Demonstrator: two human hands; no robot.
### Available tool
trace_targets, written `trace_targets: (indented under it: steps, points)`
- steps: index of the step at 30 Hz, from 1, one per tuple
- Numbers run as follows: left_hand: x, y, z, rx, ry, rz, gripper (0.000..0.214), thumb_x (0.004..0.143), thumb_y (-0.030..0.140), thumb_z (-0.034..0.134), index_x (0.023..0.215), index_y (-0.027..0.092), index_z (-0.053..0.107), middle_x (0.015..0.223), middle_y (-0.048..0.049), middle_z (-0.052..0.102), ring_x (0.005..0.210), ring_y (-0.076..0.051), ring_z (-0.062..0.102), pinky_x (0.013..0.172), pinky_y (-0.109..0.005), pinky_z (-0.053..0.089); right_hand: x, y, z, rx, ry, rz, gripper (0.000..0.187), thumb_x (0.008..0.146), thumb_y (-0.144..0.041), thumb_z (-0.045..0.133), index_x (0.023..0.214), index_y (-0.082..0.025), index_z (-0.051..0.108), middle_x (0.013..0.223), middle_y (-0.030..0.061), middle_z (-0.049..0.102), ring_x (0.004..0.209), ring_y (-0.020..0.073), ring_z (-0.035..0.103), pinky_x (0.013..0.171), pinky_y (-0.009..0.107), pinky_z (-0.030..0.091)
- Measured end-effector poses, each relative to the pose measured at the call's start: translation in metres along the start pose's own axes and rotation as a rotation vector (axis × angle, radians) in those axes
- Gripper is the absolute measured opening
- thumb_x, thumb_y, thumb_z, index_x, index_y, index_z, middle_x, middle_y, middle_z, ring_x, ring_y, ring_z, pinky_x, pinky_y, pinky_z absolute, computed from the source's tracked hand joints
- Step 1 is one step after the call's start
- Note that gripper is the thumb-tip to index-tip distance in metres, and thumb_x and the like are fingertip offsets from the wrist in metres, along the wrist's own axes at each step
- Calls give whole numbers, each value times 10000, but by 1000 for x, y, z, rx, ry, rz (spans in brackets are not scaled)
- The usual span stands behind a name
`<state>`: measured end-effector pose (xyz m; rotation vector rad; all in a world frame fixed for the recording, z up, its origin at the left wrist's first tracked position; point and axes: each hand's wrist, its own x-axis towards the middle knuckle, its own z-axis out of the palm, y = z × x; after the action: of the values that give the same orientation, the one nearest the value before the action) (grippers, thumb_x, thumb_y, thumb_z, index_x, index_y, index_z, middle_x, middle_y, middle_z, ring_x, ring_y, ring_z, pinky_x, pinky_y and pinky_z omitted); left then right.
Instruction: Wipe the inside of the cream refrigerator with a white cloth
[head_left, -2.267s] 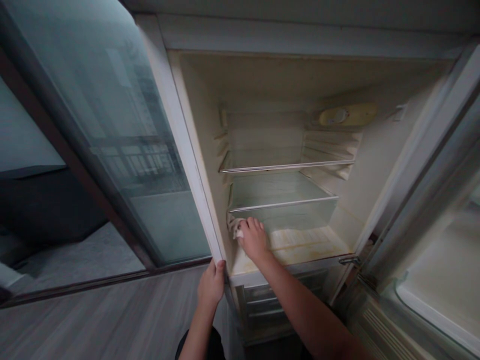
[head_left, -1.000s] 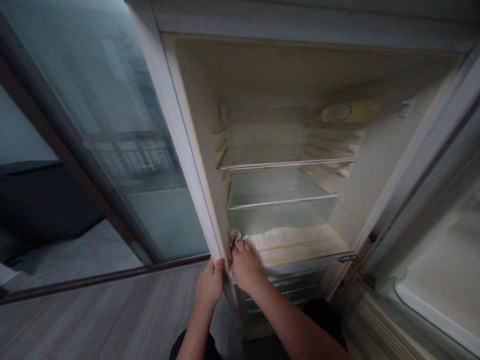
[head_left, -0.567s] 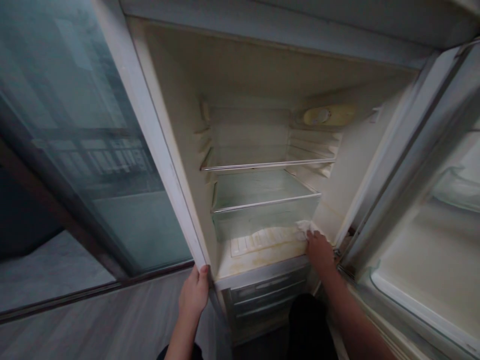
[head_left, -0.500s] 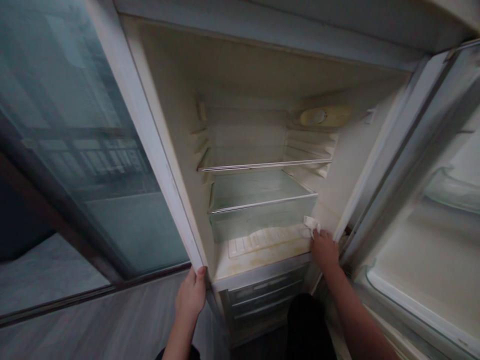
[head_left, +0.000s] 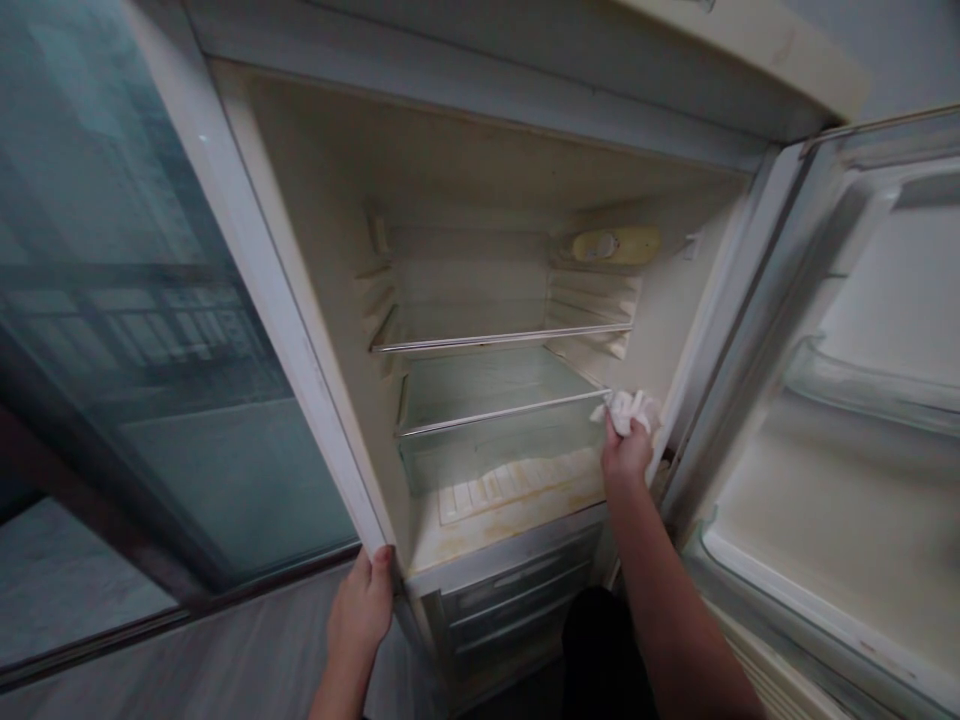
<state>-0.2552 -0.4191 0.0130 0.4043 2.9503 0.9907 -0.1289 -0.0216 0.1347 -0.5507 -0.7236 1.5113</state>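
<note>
An open refrigerator (head_left: 279,270) stands in front of me. My left hand (head_left: 361,606) grips its lower left front edge, fingers wrapped round the frame. In my right hand (head_left: 628,455) is a crumpled white cloth (head_left: 631,408), possibly a paper towel, held by the lower right inner wall. It is near the right end of the lower glass shelf (head_left: 495,385); whether it touches the wall I cannot tell. Below, the ribbed compartment floor (head_left: 525,500) carries yellowish-brown stains.
An upper glass shelf (head_left: 502,338) spans the compartment, with a yellowish lamp cover (head_left: 615,245) above. The open door (head_left: 847,480) with clear racks stands on the right. Grey drawers (head_left: 525,600) lie below, and a glass sliding door (head_left: 187,400) is on the left.
My right hand has risen with the white cloth from near the compartment floor to the right inner wall. My left hand keeps its hold on the frame. The view has shifted slightly right.
</note>
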Motion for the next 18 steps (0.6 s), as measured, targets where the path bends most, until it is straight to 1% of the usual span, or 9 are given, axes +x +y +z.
trace_targets:
  steps: [1, 2, 4, 7, 9, 11, 13, 16, 18]
  points:
    - [0, 0, 0, -1, 5, 3, 717, 959, 560, 119, 1295, 134, 587, 1232, -195, 687, 1186, -355, 622, 897, -438, 514, 5, -13, 20, 62, 20, -31, 387, 837, -221, 407, 1213, -185, 495, 1258, 36, 579, 1115, 92, 603, 912, 280, 589]
    - [-1, 1, -1, -1, 8, 5, 714, 961, 558, 119, 1297, 135, 586, 1235, -195, 686, 1185, -355, 622, 896, -439, 514, 11, -27, 41, 202, 38, -56, 400, 836, -198, 415, 1228, -167, 489, 1275, 49, 571, 1127, 97, 597, 926, 304, 585]
    - [-2, 2, -1, 2, 8, 2, 709, 964, 558, 121, 1305, 141, 582, 1233, -194, 688, 1182, -354, 625, 893, -441, 514, 24, -56, 81, 349, 20, -109, 418, 840, -168, 404, 1253, -145, 467, 1274, 75, 564, 1111, 108, 607, 917, 334, 584]
    - [-5, 5, -3, 4, -3, -6, 711, 965, 562, 118, 1308, 147, 582, 1219, -195, 693, 1176, -352, 628, 890, -437, 511, 45, -84, 129, 320, 43, -271, 469, 875, -172, 314, 1338, -145, 382, 1320, 136, 510, 1120, 128, 614, 885, 347, 571]
    - [-6, 6, -3, 5, -7, -17, 711, 966, 563, 115, 1302, 151, 586, 1217, -194, 694, 1174, -349, 630, 890, -432, 509, 54, -87, 147, 181, 98, -419, 471, 890, -194, 266, 1353, -165, 342, 1368, 155, 458, 1161, 143, 589, 916, 385, 547]
    - [-6, 8, -4, 4, -11, -21, 702, 967, 562, 117, 1289, 159, 593, 1210, -192, 697, 1167, -346, 634, 883, -426, 508, 56, -78, 155, -14, 106, -571, 414, 887, -219, 303, 1285, -154, 397, 1334, 156, 480, 1176, 163, 566, 995, 430, 496]
    - [-6, 8, -3, -2, -9, -15, 690, 969, 560, 122, 1276, 165, 598, 1203, -188, 701, 1156, -341, 641, 876, -420, 506, 46, -63, 153, -237, -13, -697, 328, 860, -244, 395, 1152, -131, 495, 1196, 145, 567, 1135, 197, 572, 1043, 474, 448]
    - [-5, 6, -2, -10, 3, -3, 687, 972, 558, 121, 1289, 162, 584, 1211, -191, 696, 1143, -341, 646, 872, -419, 502, 11, -37, 140, -529, -382, -916, 258, 810, -214, 453, 1020, -144, 585, 1065, 125, 636, 1140, 241, 569, 1087, 531, 384]
    - [-4, 5, -1, -13, 3, -5, 695, 971, 561, 115, 1304, 154, 570, 1219, -200, 689, 1147, -349, 642, 872, -429, 498, -20, -23, 128, -616, -606, -1131, 290, 789, -144, 430, 1009, -168, 617, 1147, 121, 637, 1285, 247, 487, 1153, 532, 298]
